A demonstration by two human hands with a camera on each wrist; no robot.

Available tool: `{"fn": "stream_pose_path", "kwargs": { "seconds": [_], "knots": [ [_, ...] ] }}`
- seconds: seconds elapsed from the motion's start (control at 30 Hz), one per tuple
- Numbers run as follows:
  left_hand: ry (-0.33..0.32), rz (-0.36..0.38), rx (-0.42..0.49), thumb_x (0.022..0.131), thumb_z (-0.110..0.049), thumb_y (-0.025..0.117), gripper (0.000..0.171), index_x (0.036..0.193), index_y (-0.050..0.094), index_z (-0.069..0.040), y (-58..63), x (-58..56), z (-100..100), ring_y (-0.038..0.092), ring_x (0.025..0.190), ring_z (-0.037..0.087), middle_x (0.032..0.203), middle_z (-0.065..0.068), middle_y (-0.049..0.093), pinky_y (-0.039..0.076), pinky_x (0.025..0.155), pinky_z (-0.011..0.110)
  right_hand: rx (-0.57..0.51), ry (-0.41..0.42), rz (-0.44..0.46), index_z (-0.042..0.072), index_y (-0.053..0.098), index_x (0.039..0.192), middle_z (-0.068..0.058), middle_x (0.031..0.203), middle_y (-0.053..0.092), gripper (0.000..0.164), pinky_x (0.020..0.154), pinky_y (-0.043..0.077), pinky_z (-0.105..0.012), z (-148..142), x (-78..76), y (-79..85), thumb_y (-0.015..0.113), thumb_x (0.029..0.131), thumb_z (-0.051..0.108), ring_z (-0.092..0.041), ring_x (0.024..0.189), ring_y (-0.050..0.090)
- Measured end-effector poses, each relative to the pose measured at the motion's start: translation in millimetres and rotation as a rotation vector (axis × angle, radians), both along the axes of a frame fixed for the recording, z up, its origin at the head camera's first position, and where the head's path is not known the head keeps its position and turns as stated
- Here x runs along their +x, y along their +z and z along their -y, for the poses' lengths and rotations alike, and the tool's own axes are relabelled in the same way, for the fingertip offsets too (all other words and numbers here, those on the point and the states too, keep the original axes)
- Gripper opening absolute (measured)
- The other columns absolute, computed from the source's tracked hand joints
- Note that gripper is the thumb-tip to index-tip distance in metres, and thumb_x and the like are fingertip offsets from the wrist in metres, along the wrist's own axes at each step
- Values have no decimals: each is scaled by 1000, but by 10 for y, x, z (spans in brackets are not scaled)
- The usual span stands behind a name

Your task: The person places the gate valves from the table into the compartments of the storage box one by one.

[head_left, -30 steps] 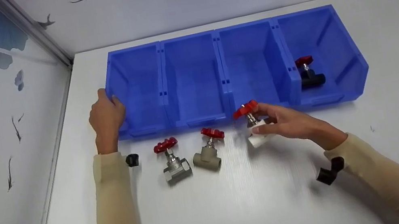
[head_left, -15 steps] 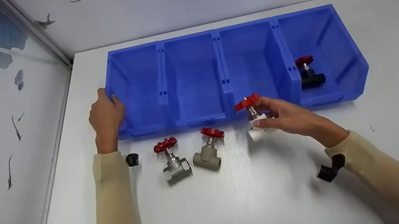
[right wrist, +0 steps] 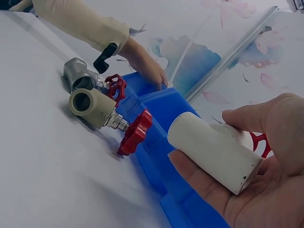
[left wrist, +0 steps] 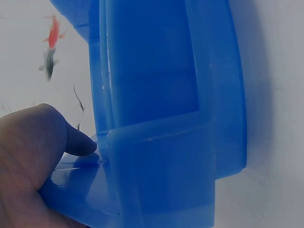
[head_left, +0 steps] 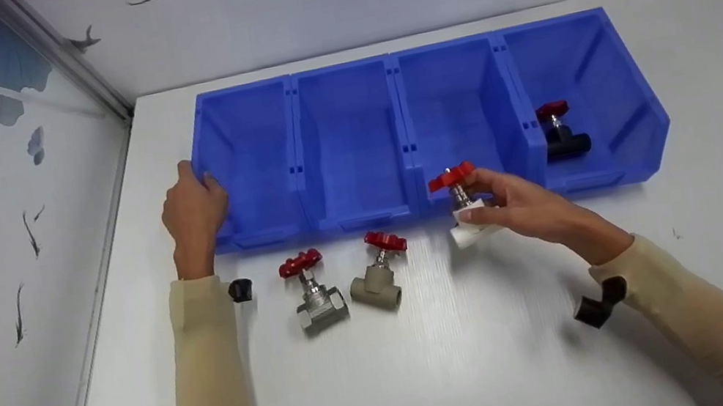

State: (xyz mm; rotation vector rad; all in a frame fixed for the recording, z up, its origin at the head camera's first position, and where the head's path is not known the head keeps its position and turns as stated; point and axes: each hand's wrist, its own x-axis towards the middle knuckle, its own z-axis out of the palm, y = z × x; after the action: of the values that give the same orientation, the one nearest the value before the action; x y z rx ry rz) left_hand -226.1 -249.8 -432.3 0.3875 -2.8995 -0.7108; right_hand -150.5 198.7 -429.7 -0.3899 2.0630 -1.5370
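Note:
In the head view my left hand (head_left: pixel 194 214) grips the left side wall of the leftmost blue bin (head_left: pixel 262 232); the left wrist view has the thumb (left wrist: pixel 78 142) against that wall. My right hand (head_left: pixel 526 211) holds a white-bodied valve (head_left: pixel 468 232) with a red handwheel, raised at the front edge of the third bin (head_left: pixel 455 119). Thumb and fingers lie on opposite sides of its white body (right wrist: pixel 213 152). On the table to its left lie a beige valve (head_left: pixel 376 287) and a silver metal valve (head_left: pixel 320 307), both with red handwheels.
The blue bins stand side by side in a joined row. A black valve (head_left: pixel 565 143) with a red handwheel sits in the rightmost bin (head_left: pixel 608 85). Printed wall panels (head_left: pixel 327 8) enclose the white table (head_left: pixel 438 383) at the back and left.
My right hand has moved the white valve slightly up and away, toward the third bin's front edge. The left hand, the bins and the other valves look unmoved.

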Motion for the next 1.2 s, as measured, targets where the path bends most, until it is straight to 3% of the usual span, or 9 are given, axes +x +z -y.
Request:
{"fn": "stream_pose_path", "kwargs": {
  "seconds": [0.27,0.57,0.93,1.2],
  "knots": [
    [-6,-16,5,104,-22,39,42,135,46,4,-15,-1,-4,64,102,50,118,33,63,50,80,60,3,-36,6,3,41,142,-15,137,53,59,98,46,-38,12,-20,25,66,96,31,-29,120,54],
    [-10,-14,14,103,-23,38,44,139,44,3,-12,5,-4,64,102,50,117,34,63,50,81,61,-46,-74,38,-1,41,140,-16,133,52,58,93,49,-31,33,-40,28,68,95,25,-27,116,56],
    [-5,-16,11,103,-22,39,44,138,45,4,3,7,-13,63,104,50,120,33,63,50,83,61,-29,-113,38,1,41,140,-12,131,50,60,92,48,-29,66,-82,69,68,95,30,-25,115,53],
    [-2,-19,10,103,-22,39,43,137,46,3,0,14,-13,63,104,50,119,33,63,49,83,61,-27,-141,39,4,39,145,-15,139,49,64,103,41,-41,78,-124,76,68,95,31,-27,125,49]
  ]
}}
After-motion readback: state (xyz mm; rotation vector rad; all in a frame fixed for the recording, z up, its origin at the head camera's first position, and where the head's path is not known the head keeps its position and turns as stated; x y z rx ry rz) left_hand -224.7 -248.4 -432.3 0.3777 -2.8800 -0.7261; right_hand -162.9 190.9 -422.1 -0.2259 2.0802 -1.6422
